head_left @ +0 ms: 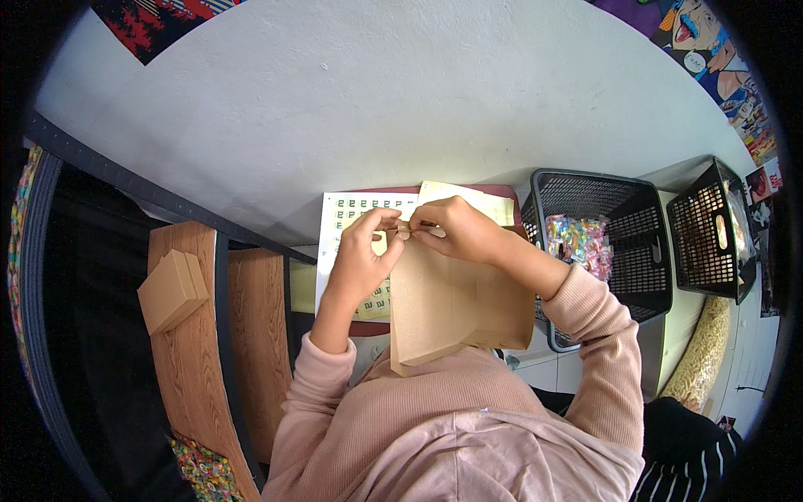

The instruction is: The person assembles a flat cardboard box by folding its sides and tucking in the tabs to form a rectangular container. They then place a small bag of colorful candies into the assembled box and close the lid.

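A brown cardboard box, open toward me, rests against my lap with its far left corner raised. My left hand has its thumb and fingers closed around that corner's flap. On the same corner, my right hand pinches the cardboard edge between thumb and fingers, so the two hands nearly touch. Behind the box lie sheets of pale yellow stickers on white backing. The box hides part of them, and my fingers cover the corner's fold.
On the right, a black plastic basket holds bags of colourful sweets. Another black basket stands beyond it. A folded brown box sits on the wooden shelf at left. A pale wall rises behind.
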